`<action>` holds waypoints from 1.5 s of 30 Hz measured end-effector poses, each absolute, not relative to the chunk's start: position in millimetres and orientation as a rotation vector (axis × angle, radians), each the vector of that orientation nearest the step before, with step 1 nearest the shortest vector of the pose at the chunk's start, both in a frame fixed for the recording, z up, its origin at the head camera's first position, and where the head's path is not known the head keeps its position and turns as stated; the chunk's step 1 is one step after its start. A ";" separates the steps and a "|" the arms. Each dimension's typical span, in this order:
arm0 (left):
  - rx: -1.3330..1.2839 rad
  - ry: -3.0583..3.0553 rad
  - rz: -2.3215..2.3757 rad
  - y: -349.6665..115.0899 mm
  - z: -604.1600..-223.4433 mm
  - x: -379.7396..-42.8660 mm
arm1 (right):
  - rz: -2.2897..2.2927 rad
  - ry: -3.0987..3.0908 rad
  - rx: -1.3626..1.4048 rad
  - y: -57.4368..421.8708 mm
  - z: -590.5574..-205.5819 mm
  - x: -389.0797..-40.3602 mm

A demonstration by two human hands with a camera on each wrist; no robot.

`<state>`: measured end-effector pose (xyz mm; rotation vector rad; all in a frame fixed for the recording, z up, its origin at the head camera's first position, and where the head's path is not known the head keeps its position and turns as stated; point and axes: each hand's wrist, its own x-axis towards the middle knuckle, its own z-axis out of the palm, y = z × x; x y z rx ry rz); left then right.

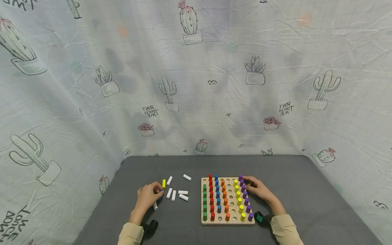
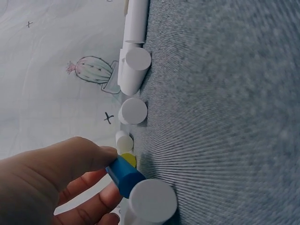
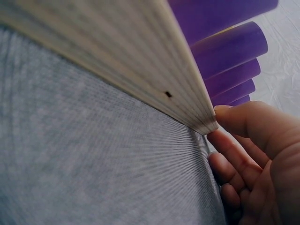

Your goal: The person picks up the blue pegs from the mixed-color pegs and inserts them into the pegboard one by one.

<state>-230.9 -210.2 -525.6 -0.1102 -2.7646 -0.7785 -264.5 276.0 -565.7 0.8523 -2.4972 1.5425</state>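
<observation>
My left hand (image 1: 149, 195) pinches a blue peg (image 2: 124, 176) between thumb and fingers, low over the left side of the table. Right by that peg lies a white peg (image 2: 153, 201), and a yellow peg (image 1: 163, 183) is just beyond the hand. To the right sits a wooden pegboard (image 1: 226, 223) with rows of green, red, blue, orange, yellow and purple pegs; one row between orange and yellow shows bare holes. At the board's far right corner, my right hand (image 1: 258, 189) grips the edge, thumb and fingers beside the purple pegs (image 3: 232, 49).
Several white pegs (image 1: 183, 193) lie scattered on the grey table (image 1: 171, 228) between left hand and board. Black wrist devices (image 1: 150, 227) show at both wrists. Behind and at the sides hangs a pale curtain (image 1: 211, 112) with cactus drawings.
</observation>
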 end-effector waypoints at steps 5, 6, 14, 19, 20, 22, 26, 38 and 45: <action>-0.111 -2.745 -0.784 -209.5 -524.2 -231.2 | 1.538 -2.587 0.762 274.6 -562.7 -263.6; -0.111 -2.742 -0.786 -209.2 -523.8 -231.1 | 1.538 -2.594 0.763 274.5 -561.8 -263.1; -0.128 -2.709 -0.783 -205.9 -521.9 -231.5 | 1.558 -2.584 0.784 276.3 -562.6 -263.7; -0.149 -2.689 -0.789 -202.1 -518.7 -230.6 | 1.575 -2.582 0.780 275.7 -560.9 -261.8; -0.151 -2.692 -0.793 -201.0 -517.8 -230.6 | 1.572 -2.584 0.779 275.7 -560.7 -261.7; -0.160 -2.697 -0.793 -198.8 -516.3 -230.6 | 1.568 -2.586 0.776 275.6 -560.8 -261.7; -0.187 -2.704 -0.787 -193.9 -513.3 -230.2 | 1.566 -2.572 0.784 275.3 -561.6 -261.8; -0.273 -2.707 -0.766 -181.4 -506.9 -230.3 | 1.553 -2.515 0.802 274.8 -564.0 -261.9; -0.352 -2.691 -0.832 -174.9 -504.3 -230.0 | 1.595 -2.557 0.797 275.1 -562.2 -261.8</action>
